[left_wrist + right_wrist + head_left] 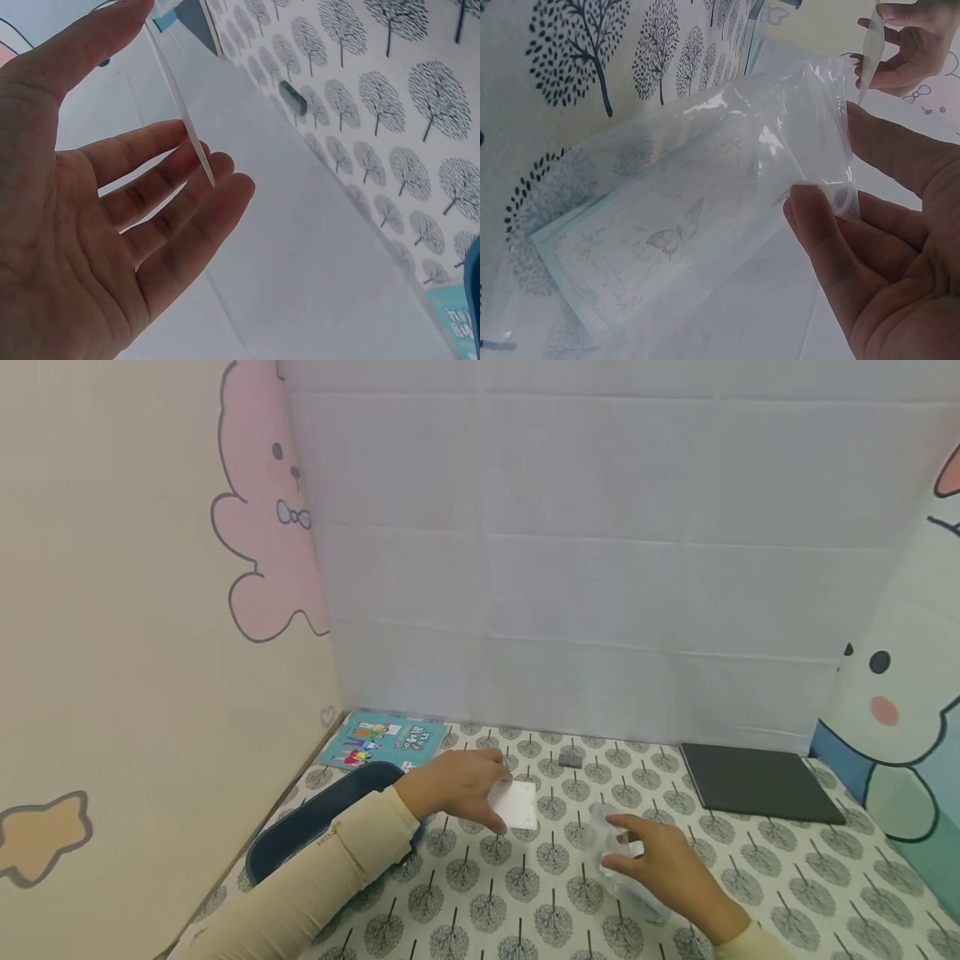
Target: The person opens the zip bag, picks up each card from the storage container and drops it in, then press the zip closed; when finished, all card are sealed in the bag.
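Observation:
My left hand [465,785] pinches a thin white square card [517,805] by its edges, above the middle of the table. In the left wrist view the card [178,97] shows edge-on between thumb and fingertips. To the right, my right hand [667,864] grips a clear plastic bag [630,889] by its upper end, thumb on one side and fingers on the other. Inside the bag, in the right wrist view, lie pale cards [645,255], the front one printed with a butterfly. The white card is outside the bag, apart from it.
A dark blue oblong bin [300,827] stands at the left, partly behind my left sleeve. Behind it lies a teal illustrated book [386,739]. A small grey block [570,761] sits at the back, and a flat black panel [761,783] at the back right. Walls enclose the table.

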### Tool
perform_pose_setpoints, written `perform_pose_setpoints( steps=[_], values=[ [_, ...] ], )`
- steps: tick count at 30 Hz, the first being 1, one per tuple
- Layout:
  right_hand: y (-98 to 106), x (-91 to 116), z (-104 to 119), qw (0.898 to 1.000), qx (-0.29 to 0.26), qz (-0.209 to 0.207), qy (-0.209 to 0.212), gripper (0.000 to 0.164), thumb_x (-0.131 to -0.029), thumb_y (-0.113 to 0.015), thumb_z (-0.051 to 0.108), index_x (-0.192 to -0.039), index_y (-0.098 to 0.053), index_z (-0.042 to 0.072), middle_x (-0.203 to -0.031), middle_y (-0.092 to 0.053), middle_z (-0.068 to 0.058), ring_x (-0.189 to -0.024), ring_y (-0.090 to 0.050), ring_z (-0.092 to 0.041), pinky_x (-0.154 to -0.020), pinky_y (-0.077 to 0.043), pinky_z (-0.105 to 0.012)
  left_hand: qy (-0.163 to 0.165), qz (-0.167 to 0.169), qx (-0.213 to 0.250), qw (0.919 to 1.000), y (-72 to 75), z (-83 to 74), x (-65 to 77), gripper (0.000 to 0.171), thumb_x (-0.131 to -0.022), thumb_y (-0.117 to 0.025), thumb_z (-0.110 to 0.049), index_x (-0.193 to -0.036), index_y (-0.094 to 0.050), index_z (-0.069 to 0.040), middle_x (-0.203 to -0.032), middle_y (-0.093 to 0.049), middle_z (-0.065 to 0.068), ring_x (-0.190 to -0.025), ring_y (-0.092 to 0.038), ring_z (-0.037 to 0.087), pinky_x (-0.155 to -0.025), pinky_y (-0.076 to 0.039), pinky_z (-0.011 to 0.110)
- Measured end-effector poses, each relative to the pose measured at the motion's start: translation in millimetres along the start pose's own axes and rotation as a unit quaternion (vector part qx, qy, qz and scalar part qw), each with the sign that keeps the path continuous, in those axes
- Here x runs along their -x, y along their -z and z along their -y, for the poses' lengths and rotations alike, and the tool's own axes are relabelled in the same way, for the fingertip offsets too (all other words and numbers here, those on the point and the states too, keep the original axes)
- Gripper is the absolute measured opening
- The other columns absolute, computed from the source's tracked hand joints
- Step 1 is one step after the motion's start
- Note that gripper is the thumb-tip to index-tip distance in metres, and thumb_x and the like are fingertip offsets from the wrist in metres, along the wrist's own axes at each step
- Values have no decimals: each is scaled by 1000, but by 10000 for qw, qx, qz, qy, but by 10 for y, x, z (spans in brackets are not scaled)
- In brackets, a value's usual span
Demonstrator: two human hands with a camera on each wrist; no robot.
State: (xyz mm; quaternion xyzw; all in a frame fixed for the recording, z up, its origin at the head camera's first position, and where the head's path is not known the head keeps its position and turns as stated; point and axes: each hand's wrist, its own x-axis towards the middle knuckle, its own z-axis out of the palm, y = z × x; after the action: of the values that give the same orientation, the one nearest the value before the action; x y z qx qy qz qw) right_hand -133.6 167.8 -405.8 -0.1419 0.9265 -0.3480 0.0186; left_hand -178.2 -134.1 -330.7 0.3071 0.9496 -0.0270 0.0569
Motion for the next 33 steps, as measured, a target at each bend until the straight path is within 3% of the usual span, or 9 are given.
perform_pose_setpoints(
  steps=[9,16,19,24,33],
  values=[
    [-3,1,6,9999,6,-80,117,59,-79,-86,26,-130,-65,6,-106,-72,-15,-76,-70,-23,-68,-58,-42,-242,1,523,9983,-8,-246,-198,72,-73,-85,-55,-131,-67,-16,-105,-53,-6,-80,-52,5,-65,-47,21],
    [-9,-18,14,9998,-49,-62,185,59,-78,-86,24,-130,-65,5,-109,-71,-15,-79,-69,-23,-68,-58,-40,-365,-27,537,9979,-86,-433,-329,68,-73,-86,-52,-126,-65,-16,-109,-58,-6,-87,-57,7,-73,-50,23],
    [-21,-22,24,9996,-105,-67,240,59,-78,-87,24,-129,-66,4,-110,-71,-16,-79,-70,-23,-66,-58,-38,-358,30,432,9984,-113,-504,-366,65,-72,-86,-53,-121,-64,-17,-107,-57,-7,-86,-57,7,-74,-51,24],
    [-23,-29,50,9995,-77,-144,283,58,-77,-87,23,-128,-66,3,-104,-72,-15,-75,-70,-22,-64,-58,-35,-363,13,81,9993,-152,-612,-418,56,-71,-86,-56,-108,-65,-20,-95,-54,-10,-76,-52,4,-65,-48,21],
    [-30,-16,23,9992,-264,-187,225,59,-75,-88,20,-127,-66,2,-104,-72,-16,-75,-71,-22,-64,-58,-31,-293,-172,-575,9978,-223,-730,-474,54,-69,-85,-61,-103,-69,-23,-88,-55,-12,-73,-52,4,-60,-46,20]
  ],
)
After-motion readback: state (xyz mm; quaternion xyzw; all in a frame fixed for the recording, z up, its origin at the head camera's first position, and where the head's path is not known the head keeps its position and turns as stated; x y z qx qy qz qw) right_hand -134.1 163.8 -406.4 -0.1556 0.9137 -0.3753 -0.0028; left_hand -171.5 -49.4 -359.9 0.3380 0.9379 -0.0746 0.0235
